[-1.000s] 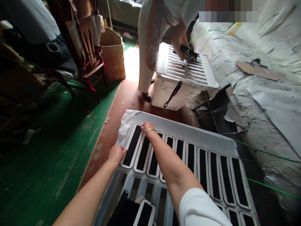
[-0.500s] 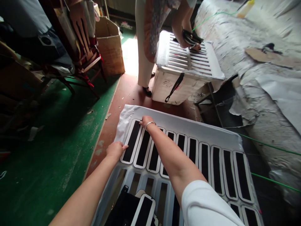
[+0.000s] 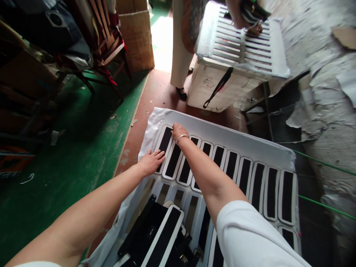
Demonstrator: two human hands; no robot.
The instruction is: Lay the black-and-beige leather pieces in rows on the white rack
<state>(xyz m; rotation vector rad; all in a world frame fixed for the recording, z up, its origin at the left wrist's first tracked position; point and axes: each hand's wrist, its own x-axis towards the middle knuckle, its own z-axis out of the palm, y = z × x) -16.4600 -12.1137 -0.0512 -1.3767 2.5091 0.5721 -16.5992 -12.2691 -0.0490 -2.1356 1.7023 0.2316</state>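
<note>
A row of flat white-bordered black strips with rounded ends lies on a white-covered board (image 3: 236, 129). My left hand (image 3: 151, 162) rests with outstretched fingers on the lower part of the leftmost strip (image 3: 164, 140). At that strip's upper right edge is my right hand (image 3: 179, 131), fingers curled together and a bracelet at the wrist. Whatever its fingertips hold, if anything, is hidden. Close to me, another such strip (image 3: 164, 233) lies slanted over a pile of black pieces (image 3: 139, 231) with metal fittings.
Beyond the board, a co-worker's hand (image 3: 254, 29) works over a slatted white top (image 3: 228, 39) on a large pale box (image 3: 214, 89). Wooden chairs (image 3: 111, 48) and a cardboard box (image 3: 136, 40) stand at the left. Green cords (image 3: 325, 205) run off to the right.
My left hand has gone from thumb and fingers at the strip's left edge to lying flat across it. My right hand stays at the upper right edge. The view has shifted.
</note>
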